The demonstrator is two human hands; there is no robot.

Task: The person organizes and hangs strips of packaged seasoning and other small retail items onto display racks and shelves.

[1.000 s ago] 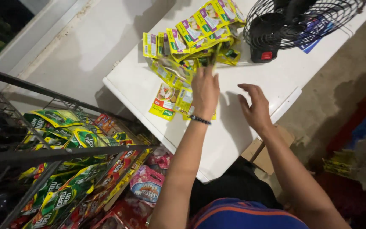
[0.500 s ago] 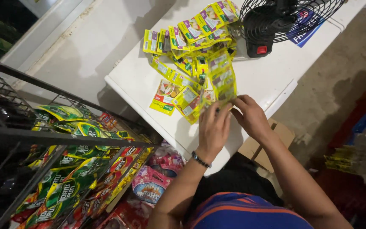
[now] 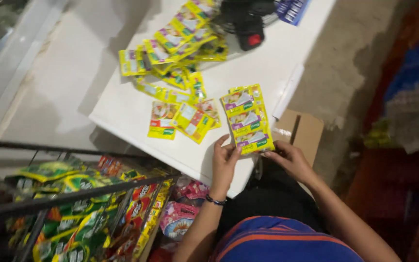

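Note:
A strip of three joined yellow sachets [image 3: 248, 119] lies over the near corner of the white table [image 3: 122, 116]. My left hand [image 3: 225, 162] pinches the strip's lower left corner. My right hand [image 3: 291, 159] grips its lower right corner. More yellow sachet strips [image 3: 178, 36] are piled at the far side of the table, and a few loose sachets [image 3: 183, 119] lie just left of the held strip.
A black fan [image 3: 246, 19] stands at the table's far end beside a blue packet [image 3: 292, 8]. A dark wire rack [image 3: 73, 194] full of green, yellow and pink snack packets stands at lower left. A cardboard box [image 3: 301, 131] sits on the floor right of the table.
Both hands have drawn back toward the table's near corner, pulling a strip of sachets out of the pile. The camera has shifted, so the table now sits more central.

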